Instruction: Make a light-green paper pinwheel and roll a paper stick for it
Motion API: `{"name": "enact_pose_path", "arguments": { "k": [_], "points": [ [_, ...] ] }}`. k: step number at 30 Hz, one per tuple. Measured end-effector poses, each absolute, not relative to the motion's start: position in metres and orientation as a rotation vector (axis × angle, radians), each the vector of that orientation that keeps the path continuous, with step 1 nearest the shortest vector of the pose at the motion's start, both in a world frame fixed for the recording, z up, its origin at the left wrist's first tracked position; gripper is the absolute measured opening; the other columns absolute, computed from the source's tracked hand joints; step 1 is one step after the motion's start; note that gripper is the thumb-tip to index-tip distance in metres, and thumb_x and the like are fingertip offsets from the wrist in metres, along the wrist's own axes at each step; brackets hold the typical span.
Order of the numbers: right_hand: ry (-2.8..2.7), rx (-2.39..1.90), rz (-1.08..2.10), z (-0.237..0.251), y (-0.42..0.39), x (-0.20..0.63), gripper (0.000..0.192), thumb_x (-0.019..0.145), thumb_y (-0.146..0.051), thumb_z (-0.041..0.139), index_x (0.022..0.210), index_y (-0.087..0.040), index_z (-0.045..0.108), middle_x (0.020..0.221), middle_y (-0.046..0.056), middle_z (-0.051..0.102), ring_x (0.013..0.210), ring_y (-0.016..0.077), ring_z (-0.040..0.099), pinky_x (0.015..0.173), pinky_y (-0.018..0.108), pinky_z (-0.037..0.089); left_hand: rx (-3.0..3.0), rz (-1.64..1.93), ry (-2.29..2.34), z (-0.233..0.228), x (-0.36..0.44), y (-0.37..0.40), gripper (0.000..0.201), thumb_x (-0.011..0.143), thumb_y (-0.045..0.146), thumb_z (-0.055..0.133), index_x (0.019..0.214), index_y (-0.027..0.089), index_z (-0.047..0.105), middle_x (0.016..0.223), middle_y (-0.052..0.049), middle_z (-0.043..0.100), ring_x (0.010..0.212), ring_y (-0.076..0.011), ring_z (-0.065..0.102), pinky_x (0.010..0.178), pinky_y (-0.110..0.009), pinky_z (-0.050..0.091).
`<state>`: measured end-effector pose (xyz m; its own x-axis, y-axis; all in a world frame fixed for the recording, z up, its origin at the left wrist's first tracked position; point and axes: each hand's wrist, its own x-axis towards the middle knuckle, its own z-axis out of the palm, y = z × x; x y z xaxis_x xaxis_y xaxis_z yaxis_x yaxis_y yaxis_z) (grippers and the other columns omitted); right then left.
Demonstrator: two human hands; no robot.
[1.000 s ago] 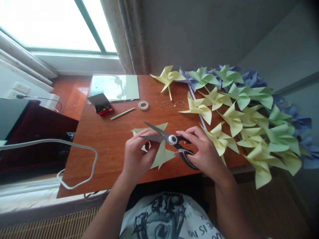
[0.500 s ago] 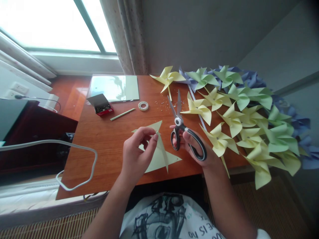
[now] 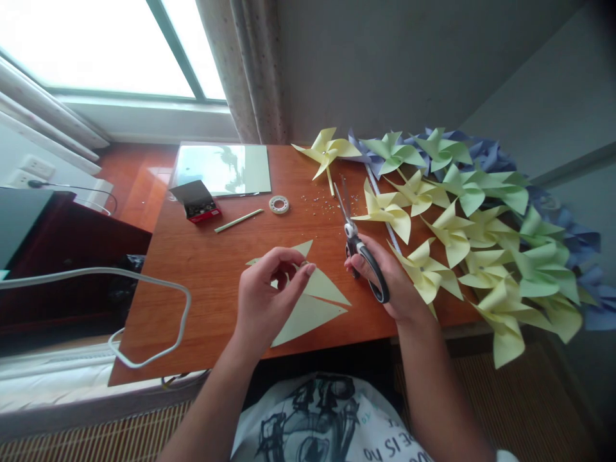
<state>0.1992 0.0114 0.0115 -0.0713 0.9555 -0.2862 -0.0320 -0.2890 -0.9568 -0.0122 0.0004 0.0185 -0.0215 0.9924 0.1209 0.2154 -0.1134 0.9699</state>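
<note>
In the head view, my left hand (image 3: 272, 289) is closed in a pinch above a cut sheet of pale yellow-green paper (image 3: 303, 317). A tiny brownish thing shows at its fingertips, too small to name. The paper lies on the table with slits running inward and small holes near some points; my left hand hides part of it. Wrapped round the handles of black-and-white scissors (image 3: 353, 237), my right hand (image 3: 385, 276) keeps them off the table, blades pointing away from me and nearly together.
Several yellow, green and purple paper pinwheels (image 3: 452, 234) cover the right side of the wooden table (image 3: 212, 282). Farther back are a tape roll (image 3: 279, 205), a paper stick (image 3: 239, 221), an open red box (image 3: 202, 210) and a glossy packet (image 3: 221, 170). A white cable (image 3: 163, 289) crosses the left edge.
The paper point at my left fingertips has been let go and the sheet lies flatter. The scissors have turned in my right hand, dipped slightly, and their blades have come closer together.
</note>
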Motion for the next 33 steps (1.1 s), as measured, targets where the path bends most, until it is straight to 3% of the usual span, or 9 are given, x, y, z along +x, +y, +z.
{"name": "enact_pose_path", "arguments": {
  "k": [4,9,13,26,33],
  "points": [
    [-1.244,-1.477,1.277,0.001,0.012,0.199,0.061,0.078,-0.039,0.080,0.133,-0.024,0.057,0.117,0.008,0.065,0.108,0.0238,0.067,0.098,0.039,0.056,1.467,1.204,1.331,0.019,-0.012,0.000,0.012,0.087,0.027,0.076,0.082,0.020,0.068,0.075,0.000,0.067,0.061,-0.0106,0.054,0.053,-0.023,0.041],
    [-1.608,-1.714,0.722,-0.012,0.013,0.195,0.049,0.081,-0.030,0.072,0.128,-0.020,0.062,0.120,0.014,0.068,0.106,0.0299,0.069,0.098,0.049,0.056,1.492,1.208,1.333,0.018,-0.011,0.000,0.013,0.085,0.028,0.078,0.080,0.020,0.069,0.072,0.000,0.067,0.060,-0.0106,0.054,0.053,-0.024,0.040],
    [-1.764,-1.820,0.469,-0.015,0.012,0.191,0.047,0.084,-0.027,0.070,0.129,-0.016,0.063,0.120,0.017,0.069,0.112,0.0340,0.067,0.100,0.050,0.055,1.513,1.197,1.334,0.019,-0.011,-0.001,0.014,0.084,0.028,0.079,0.078,0.020,0.070,0.070,0.001,0.068,0.059,-0.0107,0.054,0.054,-0.024,0.041],
    [-1.919,-1.847,0.300,-0.029,0.013,0.197,0.044,0.088,-0.022,0.068,0.131,-0.018,0.063,0.124,0.017,0.068,0.115,0.0365,0.062,0.101,0.051,0.050,1.559,1.127,1.356,0.022,-0.009,-0.002,0.013,0.085,0.028,0.076,0.077,0.019,0.070,0.068,0.000,0.067,0.056,-0.0105,0.050,0.051,-0.023,0.039],
    [-1.891,-1.874,0.255,-0.033,0.014,0.199,0.040,0.086,-0.023,0.069,0.126,-0.018,0.067,0.116,0.017,0.068,0.109,0.0357,0.061,0.097,0.051,0.050,1.511,1.128,1.365,0.020,-0.006,-0.004,0.014,0.084,0.028,0.077,0.076,0.019,0.070,0.067,0.000,0.066,0.056,-0.0100,0.050,0.051,-0.023,0.039]
  ]
}}
